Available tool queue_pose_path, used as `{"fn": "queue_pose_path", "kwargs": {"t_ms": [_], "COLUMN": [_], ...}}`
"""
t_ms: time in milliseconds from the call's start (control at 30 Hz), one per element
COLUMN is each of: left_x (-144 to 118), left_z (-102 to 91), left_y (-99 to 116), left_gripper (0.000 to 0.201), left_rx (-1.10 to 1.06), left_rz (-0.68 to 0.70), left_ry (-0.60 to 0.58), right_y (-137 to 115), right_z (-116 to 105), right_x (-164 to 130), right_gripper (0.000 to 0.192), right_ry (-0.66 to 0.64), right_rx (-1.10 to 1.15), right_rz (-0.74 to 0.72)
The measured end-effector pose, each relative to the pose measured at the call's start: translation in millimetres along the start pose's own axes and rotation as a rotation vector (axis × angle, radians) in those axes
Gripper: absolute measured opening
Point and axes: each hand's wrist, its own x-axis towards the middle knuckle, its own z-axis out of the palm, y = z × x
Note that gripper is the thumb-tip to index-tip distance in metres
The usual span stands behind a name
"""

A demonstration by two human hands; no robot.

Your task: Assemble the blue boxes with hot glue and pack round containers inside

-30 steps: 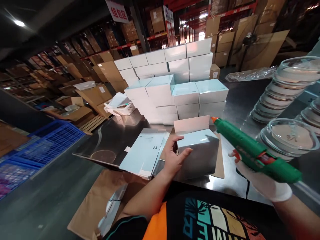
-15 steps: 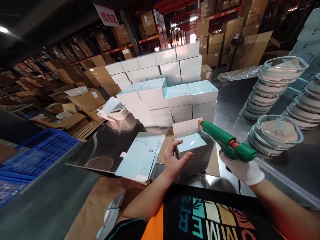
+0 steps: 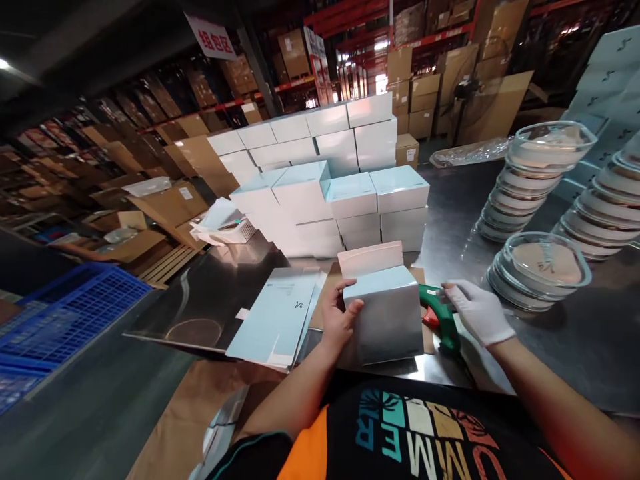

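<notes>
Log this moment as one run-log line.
left hand: grips pale blue box, flap up | right hand, gloved: on green glue gun lying on steel table | flat cartons left of box

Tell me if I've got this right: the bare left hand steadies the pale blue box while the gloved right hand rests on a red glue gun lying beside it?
Not quite: the glue gun is green, with only a small red part. The head view shows the bare left hand on the pale blue box and the gloved right hand on the gun, as you said.

- I see the box (image 3: 387, 313) on the table (image 3: 460, 200), between my left hand (image 3: 337, 320) and the glue gun (image 3: 439, 320).
- Flat sheets (image 3: 277, 317) lie left; stacked boxes (image 3: 330, 200) behind; stacked dishes (image 3: 543, 267) right.
</notes>
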Motion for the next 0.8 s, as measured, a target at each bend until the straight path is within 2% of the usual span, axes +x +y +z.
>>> {"fn": "queue_pose_path", "kwargs": {"t_ms": [100, 167, 233, 367, 467, 500, 567, 667, 800], "left_x": [-2.3, -3.6, -3.9, -1.1, 4.9, 7.6, 13.2, 19.8, 22.8], "left_z": [7.0, 9.6, 9.9, 6.9, 1.0, -2.2, -9.8, -19.7, -24.6], "left_y": [-8.2, -14.4, -20.0, -27.9, -27.1, -25.0, -19.0, -11.0, -10.0], "left_gripper": [0.068, 0.070, 0.069, 0.061, 0.064, 0.062, 0.051, 0.033, 0.021], "left_rx": [-0.003, 0.009, 0.025, -0.055, -0.121, -0.098, 0.003, 0.115, 0.088], "left_rz": [0.010, 0.008, 0.031, 0.134, 0.170, 0.189, 0.253, 0.367, 0.524], "left_ry": [-0.024, -0.037, -0.048, -0.056, -0.035, -0.074, -0.231, -0.424, -0.443], "right_y": [-40.2, -59.5, -65.7, -48.7, -33.9, -31.2, -29.5, -32.3, -32.9], "right_z": [20.4, 34.6, 42.5, 38.7, 33.1, 32.6, 33.3, 34.8, 35.5], "right_x": [-2.3, -0.7, 2.3, 7.0, 5.0, 3.0, -1.6, -5.8, -4.4], "right_gripper": [0.058, 0.058, 0.057, 0.067, 0.052, 0.043, 0.032, 0.028, 0.024], "right_ry": [-0.118, -0.211, -0.263, -0.272, -0.277, -0.297, -0.339, -0.378, -0.383], "right_rx": [0.383, 0.458, 0.464, 0.439, 0.381, 0.366, 0.349, 0.330, 0.343], "right_rz": [-0.128, -0.153, -0.157, -0.271, -0.447, -0.494, -0.548, -0.590, -0.679]}}
